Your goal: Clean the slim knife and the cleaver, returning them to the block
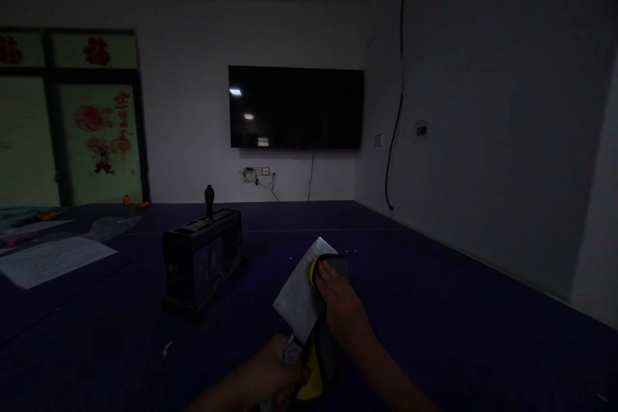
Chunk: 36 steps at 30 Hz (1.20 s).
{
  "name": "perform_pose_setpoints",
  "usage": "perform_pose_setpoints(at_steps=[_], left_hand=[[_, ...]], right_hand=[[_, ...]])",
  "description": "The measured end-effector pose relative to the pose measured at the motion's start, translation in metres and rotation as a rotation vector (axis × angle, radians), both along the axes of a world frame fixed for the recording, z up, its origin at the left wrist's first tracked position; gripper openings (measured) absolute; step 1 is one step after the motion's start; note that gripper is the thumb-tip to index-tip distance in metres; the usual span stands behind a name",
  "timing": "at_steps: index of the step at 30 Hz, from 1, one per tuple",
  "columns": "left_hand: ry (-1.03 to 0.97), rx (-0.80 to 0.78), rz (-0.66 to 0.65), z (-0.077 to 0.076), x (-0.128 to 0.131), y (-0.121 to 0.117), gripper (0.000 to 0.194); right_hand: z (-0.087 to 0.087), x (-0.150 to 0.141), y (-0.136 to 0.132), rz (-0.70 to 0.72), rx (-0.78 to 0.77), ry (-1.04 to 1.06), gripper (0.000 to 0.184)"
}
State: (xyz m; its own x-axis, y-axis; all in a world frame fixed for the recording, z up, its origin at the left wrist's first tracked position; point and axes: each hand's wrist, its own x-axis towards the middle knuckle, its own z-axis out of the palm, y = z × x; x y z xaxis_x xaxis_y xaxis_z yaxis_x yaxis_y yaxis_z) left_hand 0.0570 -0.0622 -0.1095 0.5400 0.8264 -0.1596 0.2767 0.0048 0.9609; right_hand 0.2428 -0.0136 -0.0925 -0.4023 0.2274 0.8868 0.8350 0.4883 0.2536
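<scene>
My left hand (277,370) is closed round the handle of a cleaver (300,296), whose broad pale blade points up and away from me. A grey cloth with yellow edging (313,380) hangs beside the handle and runs up behind my right hand. My right hand (342,302) presses part of that cloth against the right side of the blade, fingers laid over it. The blade's lower right part is hidden by the cloth and hand. A dark knife block (203,261) stands to the left, with one black handle (209,201) sticking up from it.
A purple-blue table surface (410,335) spreads around my hands. Printed paper (58,261) and clear plastic (113,227) lie at the left. Small orange items (127,200) sit at the far left edge. A white scrap (167,349) lies near the block. A wall (483,141) runs along the right.
</scene>
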Motion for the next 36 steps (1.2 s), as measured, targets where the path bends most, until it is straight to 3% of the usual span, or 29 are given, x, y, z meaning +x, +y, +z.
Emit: perform_pose_setpoints(at_steps=[5,11,20,28,36], left_hand=[[-0.044,-0.017,-0.013,-0.003,0.000,0.000,0.027],[-0.065,0.016,0.072,-0.005,0.002,0.002,0.017],[-0.025,-0.020,0.070,-0.007,0.006,0.004,0.016],[-0.059,0.062,0.082,-0.026,0.009,0.013,0.014],[0.061,0.040,0.147,-0.022,0.016,0.015,0.004]], right_hand=[[0.002,-0.005,-0.007,-0.075,0.053,0.020,0.050],[-0.003,-0.013,-0.013,-0.126,0.061,0.044,0.051],[0.004,-0.025,-0.027,0.113,0.079,-0.064,0.048],[0.009,-0.037,-0.043,0.282,-0.175,-0.293,0.048],[0.017,-0.039,-0.054,0.307,-0.361,-0.371,0.047]])
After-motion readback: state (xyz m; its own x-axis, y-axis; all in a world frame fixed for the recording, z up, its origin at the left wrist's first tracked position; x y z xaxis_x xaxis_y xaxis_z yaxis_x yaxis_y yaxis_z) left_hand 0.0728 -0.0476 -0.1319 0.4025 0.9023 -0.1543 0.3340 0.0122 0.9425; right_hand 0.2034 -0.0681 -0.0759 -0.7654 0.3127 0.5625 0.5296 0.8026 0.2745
